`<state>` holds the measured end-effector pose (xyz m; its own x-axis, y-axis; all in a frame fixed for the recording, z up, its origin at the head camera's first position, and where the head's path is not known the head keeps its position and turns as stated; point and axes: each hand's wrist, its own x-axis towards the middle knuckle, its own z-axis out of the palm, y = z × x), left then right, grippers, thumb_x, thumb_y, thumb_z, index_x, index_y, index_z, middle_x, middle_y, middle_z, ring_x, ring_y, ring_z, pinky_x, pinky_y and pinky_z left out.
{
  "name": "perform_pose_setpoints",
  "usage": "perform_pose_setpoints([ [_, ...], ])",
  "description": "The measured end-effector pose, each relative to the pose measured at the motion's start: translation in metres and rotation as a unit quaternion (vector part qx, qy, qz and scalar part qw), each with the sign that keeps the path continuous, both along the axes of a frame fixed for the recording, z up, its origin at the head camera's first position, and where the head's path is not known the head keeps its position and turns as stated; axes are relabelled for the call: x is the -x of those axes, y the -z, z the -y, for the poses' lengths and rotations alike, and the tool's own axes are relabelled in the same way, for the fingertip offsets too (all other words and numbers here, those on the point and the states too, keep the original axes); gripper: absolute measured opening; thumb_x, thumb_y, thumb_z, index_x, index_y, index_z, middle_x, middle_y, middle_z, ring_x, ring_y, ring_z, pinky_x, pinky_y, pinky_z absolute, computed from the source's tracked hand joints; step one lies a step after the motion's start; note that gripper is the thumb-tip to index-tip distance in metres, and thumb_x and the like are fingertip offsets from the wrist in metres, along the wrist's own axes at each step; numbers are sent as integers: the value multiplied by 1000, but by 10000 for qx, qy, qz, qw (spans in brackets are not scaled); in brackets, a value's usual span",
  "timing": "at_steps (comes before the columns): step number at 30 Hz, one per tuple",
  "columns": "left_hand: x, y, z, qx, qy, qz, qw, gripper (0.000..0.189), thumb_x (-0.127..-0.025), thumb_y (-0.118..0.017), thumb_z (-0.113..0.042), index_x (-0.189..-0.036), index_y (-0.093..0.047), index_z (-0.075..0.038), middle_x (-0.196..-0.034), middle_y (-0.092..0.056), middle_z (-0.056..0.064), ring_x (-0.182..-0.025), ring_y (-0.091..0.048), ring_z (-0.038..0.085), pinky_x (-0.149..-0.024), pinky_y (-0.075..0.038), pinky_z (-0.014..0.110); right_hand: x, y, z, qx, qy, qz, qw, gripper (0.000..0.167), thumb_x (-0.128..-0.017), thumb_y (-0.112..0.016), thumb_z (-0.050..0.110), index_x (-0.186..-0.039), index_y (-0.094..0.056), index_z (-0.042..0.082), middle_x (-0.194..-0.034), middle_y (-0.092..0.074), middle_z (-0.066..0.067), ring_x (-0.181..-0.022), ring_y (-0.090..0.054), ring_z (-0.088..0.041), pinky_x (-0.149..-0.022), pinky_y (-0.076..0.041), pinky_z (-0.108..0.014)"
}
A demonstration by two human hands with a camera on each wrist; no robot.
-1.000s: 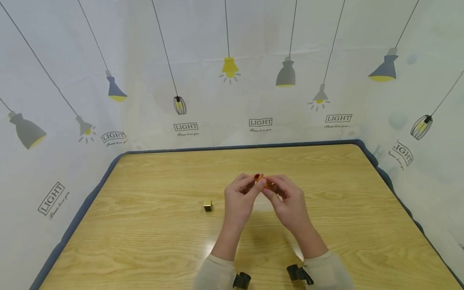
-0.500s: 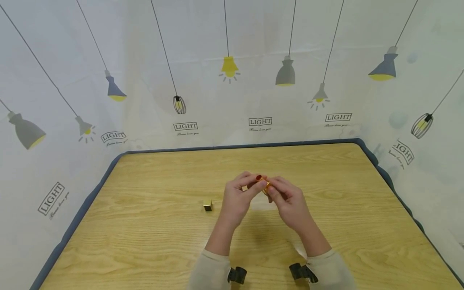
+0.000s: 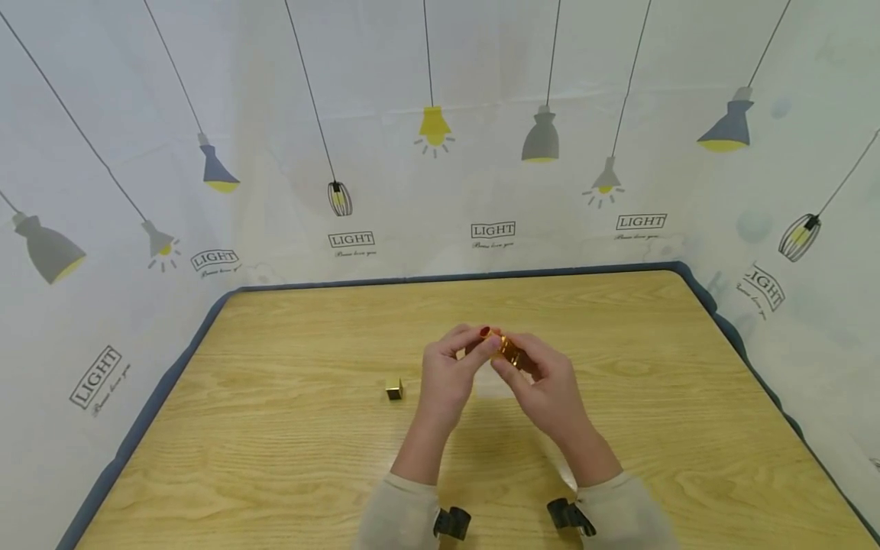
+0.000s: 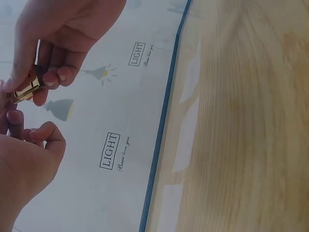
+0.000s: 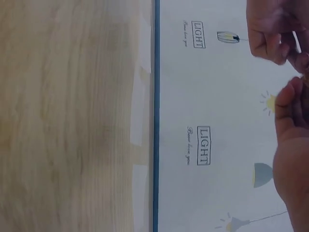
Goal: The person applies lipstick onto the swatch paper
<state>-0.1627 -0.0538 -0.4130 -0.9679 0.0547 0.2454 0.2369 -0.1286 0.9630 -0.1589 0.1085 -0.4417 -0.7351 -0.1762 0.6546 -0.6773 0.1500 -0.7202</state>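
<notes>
Both hands meet above the table around a small gold lipstick (image 3: 510, 351). Its dark red tip (image 3: 485, 331) points up and to the left, beside the left fingers. With thumb and fingers, my left hand (image 3: 443, 378) pinches the end near the red tip. Around the gold case, my right hand (image 3: 550, 382) has its thumb in front and its fingers behind. From the left wrist, the gold case (image 4: 26, 92) shows as square-edged between the fingers of both hands. In the right wrist view the fingers hide nearly all of it.
A small square gold cap (image 3: 394, 389) stands on the wooden table (image 3: 289, 443), left of the left hand. A blue edge strip (image 3: 440, 280) runs along the table's back, below a wall (image 3: 275, 153) printed with lamps.
The gold case has come more into view between the fingers. The right thumb and fingers have shifted along it, while the left hand has stayed nearly in place. The cap has not moved.
</notes>
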Motion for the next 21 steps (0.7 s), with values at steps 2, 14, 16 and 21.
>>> perform_pose_setpoints([
  [2,0,0,-2,-210,24,-104,9997,25,-95,-81,-13,-113,-81,4,-90,-70,-9,-90,-58,7,-77,-53,17,0,-1,2,-76,286,-416,9987,29,-95,-73,-6,-123,-73,-2,-111,-76,-17,-97,-74,-10,-86,-60,-15],
  [14,-3,-1,-7,-455,60,-220,9987,20,-92,-79,5,-108,-76,17,-86,-69,-10,-88,-59,7,-75,-53,16,0,1,3,-47,221,-874,9959,26,-93,-68,-17,-115,-73,-4,-87,-71,-18,-62,-55,-9,-55,-48,-16],
  [16,-3,0,-6,-461,84,-194,9987,19,-92,-78,6,-107,-76,18,-86,-69,-10,-89,-60,8,-76,-56,16,-1,0,1,-54,78,-731,9973,27,-94,-67,-17,-117,-73,-4,-87,-71,-16,-61,-54,-9,-53,-48,-18],
  [21,-4,1,-2,-466,258,-182,9984,19,-92,-77,8,-107,-74,20,-86,-68,-9,-88,-61,8,-77,-58,18,-2,-1,-5,-63,-561,69,9984,22,-102,-61,-10,-120,-72,-6,-78,-63,-10,-61,-49,-11,-52,-47,-23],
])
